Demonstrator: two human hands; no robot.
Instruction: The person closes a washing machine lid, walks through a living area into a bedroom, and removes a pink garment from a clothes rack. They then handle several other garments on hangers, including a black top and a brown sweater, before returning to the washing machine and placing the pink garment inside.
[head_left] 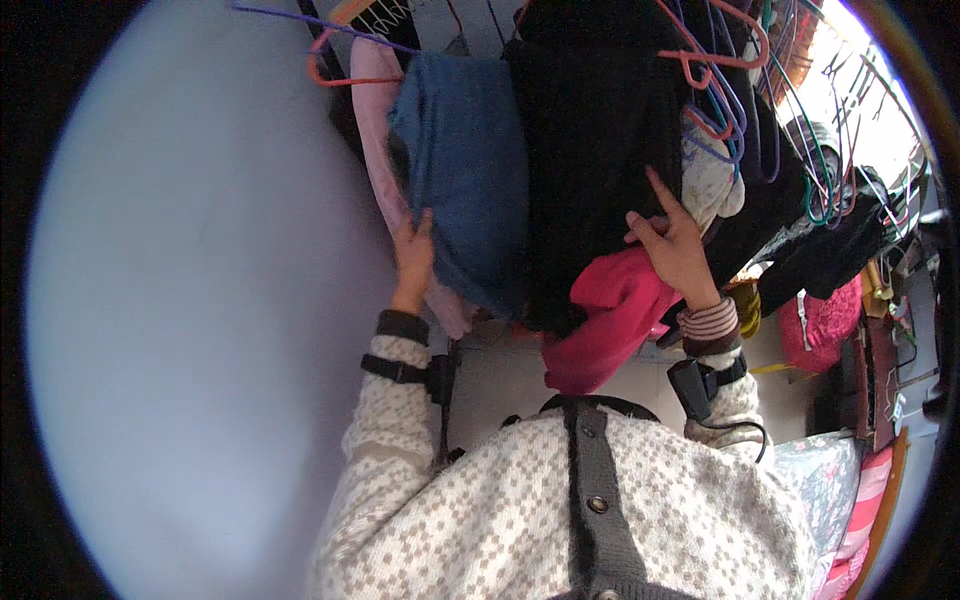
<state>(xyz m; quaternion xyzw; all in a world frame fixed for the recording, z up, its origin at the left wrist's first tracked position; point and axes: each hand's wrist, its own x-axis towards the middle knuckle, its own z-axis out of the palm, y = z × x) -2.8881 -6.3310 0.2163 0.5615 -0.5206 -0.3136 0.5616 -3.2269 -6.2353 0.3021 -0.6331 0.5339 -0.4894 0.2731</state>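
A blue garment (468, 170) hangs from the rack, beside a pale pink garment (372, 130) on its left. My left hand (413, 262) grips the blue garment's left edge, with thumb and fingers closed on the fabric. To the right hangs a wide black garment (600, 150). My right hand (682, 250) rests at its right edge, index finger and thumb stretched out. A bright pink cloth (608, 318) hangs below my right palm and seems held by the other fingers, which are mostly hidden.
Coral and purple hangers (715, 70) crowd the upper right. A white patterned cloth (706, 175) and further dark clothes (830, 235) hang there. A pink bag-like item (822, 325) is farther right. A pale wall (200, 300) stands close on my left. Floral bedding (822, 480) lies lower right.
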